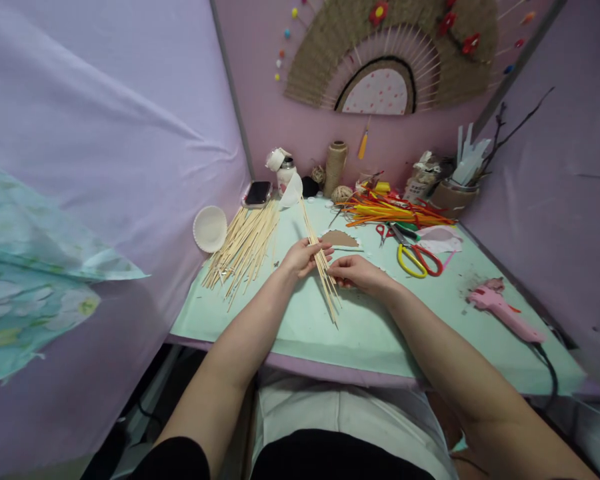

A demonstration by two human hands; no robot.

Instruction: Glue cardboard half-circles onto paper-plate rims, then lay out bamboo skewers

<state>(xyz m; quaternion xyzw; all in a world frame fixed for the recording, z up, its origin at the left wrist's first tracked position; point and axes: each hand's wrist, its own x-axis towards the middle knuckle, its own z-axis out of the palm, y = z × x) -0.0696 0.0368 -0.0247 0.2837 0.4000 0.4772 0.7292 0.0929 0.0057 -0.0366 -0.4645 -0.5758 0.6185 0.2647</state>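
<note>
A thin bundle of bamboo sticks (325, 273) slants over the middle of the table, fanned slightly at its near end. My left hand (304, 257) is closed around it, with the thumb on top. From the right, my right hand (357, 272) pinches at the sticks' side; its exact fingertip contact is partly hidden. Just behind the hands lies a half-round piece of brown card (341, 239) with a white edge. A large pile of loose sticks (245, 243) is spread to the left.
Scissors with yellow and red handles (420, 260) lie to the right, near a pink glue gun (505, 310) with a cord. Orange and yellow strips (395, 210), a twine spool (336, 167) and a phone (258, 193) are at the back. A pale bowl (210, 229) stands left.
</note>
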